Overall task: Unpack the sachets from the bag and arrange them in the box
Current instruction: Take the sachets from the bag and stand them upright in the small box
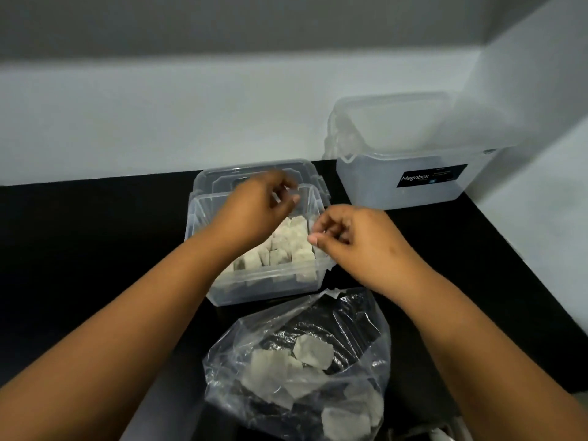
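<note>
A clear plastic box (222,281) stands in the middle of the black counter, with rows of pale sachets (288,246) upright inside it. My left hand (257,206) hovers over the far side of the box with its fingers curled; it is blurred, and whether it holds anything does not show. My right hand (350,235) is at the box's right wall, thumb and forefinger pinched on the top edge of a sachet (314,225). In front of the box, an open clear plastic bag (359,316) holds several more sachets (313,351).
The box's clear lid (222,176) lies behind it. A larger lidded clear tub with a black label (429,176) stands at the back right against the white wall. The white wall turns the corner and closes off the counter's right side.
</note>
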